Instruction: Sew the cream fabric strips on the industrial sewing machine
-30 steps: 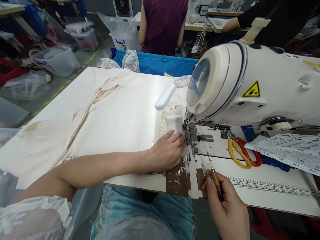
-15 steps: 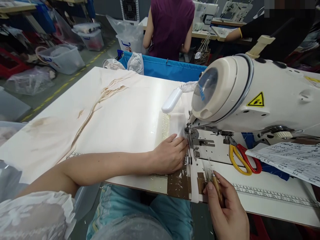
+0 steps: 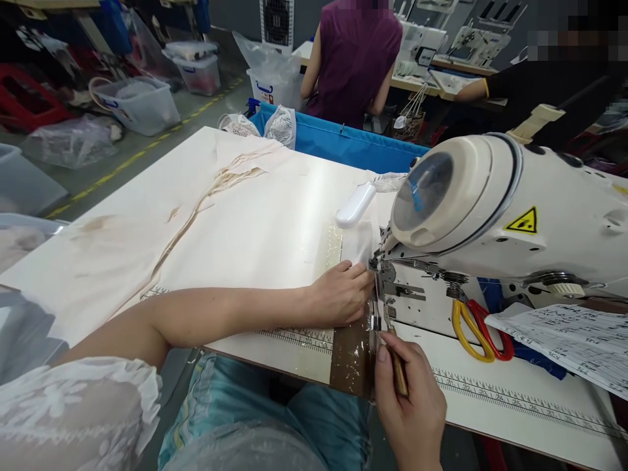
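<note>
My left hand point(image 3: 342, 294) rests on the table just in front of the needle area of a white sewing machine point(image 3: 456, 196). Its bent fingers hold down a thin white fabric piece point(image 3: 357, 243), which runs up beside the presser foot point(image 3: 375, 260). In my right hand point(image 3: 415, 399) is an awl point(image 3: 400, 376), gripped by its wooden handle. The awl's metal shaft points forward, close to the metal strip guide point(image 3: 375, 320) and right of my left fingers. The awl's tip is hard to make out.
Yellow-and-red scissors point(image 3: 473, 333) lie right, beside written paper sheets point(image 3: 564, 340). A white oblong lamp-like piece point(image 3: 356, 205) sits left of the machine head. Beige fabric strips point(image 3: 216, 186) lie across the table point(image 3: 265, 229). Behind it hangs a blue cloth bin point(image 3: 338, 140); two people sit beyond.
My right hand has brought the awl left and forward, close to the strip guide. The white strip's tail no longer hangs over the table's front edge. My left fingers are drawn closer together.
</note>
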Available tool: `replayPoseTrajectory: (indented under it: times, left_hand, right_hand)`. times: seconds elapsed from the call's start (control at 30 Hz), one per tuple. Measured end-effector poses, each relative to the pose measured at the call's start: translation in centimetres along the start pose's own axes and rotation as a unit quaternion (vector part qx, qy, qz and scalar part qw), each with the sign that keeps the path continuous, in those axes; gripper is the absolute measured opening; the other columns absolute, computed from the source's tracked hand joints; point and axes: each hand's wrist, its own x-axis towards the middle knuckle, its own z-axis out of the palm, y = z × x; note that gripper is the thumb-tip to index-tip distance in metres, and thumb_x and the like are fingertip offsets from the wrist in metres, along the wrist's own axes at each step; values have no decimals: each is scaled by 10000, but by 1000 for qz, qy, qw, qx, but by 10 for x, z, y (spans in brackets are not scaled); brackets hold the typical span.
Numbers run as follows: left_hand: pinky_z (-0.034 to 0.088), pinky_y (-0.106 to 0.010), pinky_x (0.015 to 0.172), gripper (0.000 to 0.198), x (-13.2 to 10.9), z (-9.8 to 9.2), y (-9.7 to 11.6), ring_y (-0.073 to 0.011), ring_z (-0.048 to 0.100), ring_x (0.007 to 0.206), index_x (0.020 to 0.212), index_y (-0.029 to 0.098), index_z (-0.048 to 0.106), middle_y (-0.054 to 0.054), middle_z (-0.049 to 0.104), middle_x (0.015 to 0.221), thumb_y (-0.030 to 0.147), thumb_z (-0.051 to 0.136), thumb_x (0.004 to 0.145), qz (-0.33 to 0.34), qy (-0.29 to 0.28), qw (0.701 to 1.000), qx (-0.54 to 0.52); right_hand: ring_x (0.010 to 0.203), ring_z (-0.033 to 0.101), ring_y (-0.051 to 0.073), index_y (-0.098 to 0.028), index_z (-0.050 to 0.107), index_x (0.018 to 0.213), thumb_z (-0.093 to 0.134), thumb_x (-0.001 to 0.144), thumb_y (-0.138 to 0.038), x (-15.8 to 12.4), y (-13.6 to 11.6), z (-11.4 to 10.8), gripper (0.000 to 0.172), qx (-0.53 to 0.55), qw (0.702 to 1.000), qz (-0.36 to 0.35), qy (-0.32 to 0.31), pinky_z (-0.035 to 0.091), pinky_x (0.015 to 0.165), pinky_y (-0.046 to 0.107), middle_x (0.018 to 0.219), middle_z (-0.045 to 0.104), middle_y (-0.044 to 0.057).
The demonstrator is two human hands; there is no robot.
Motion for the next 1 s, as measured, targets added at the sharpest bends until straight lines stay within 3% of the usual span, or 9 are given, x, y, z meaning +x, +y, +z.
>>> replayPoseTrajectory:
  times: [0.1,0.37,0.53,0.9,1.0]
  left_hand:
    - [455,-371,865,321,4,-1,-3,-267,540,1045,1113,36,615,-168,596,1176,252,464,930,-11,-17,1000,-19]
    - [474,-373,872,305,4,8,-7,-276,542,1072,1112,32,607,-184,595,1203,224,450,935,-1,1,999,-33]
    - [469,-380,875,301,3,9,-6,-275,548,1070,1116,39,605,-184,594,1196,232,460,936,-4,9,1000,-29]
    - [438,-388,922,399,5,5,-14,-282,516,1149,1231,32,571,-170,571,1266,285,443,951,-26,-32,999,-23]
    - [431,-396,946,379,5,4,-19,-281,515,1161,1211,52,593,-158,574,1279,284,437,954,-39,-40,998,-24]
  right_hand:
    - [769,672,160,-141,611,1073,481,996,-175,11,-1,12,155,-74,996,-46,-9,497,599,218,877,687,82]
    - [643,626,127,-136,644,1064,430,1028,-212,18,1,26,229,-186,981,-46,-2,391,470,204,850,690,47]
    - [635,627,127,-131,649,1051,438,1024,-207,19,2,30,226,-219,974,-49,1,375,470,211,843,696,34]
    - [499,621,140,-113,681,1076,492,994,-189,30,-8,41,220,-353,935,-34,15,349,432,265,829,748,33]
    - [529,632,138,-117,678,1114,468,1002,-188,25,-8,38,248,-317,948,-15,5,360,437,260,889,755,49]
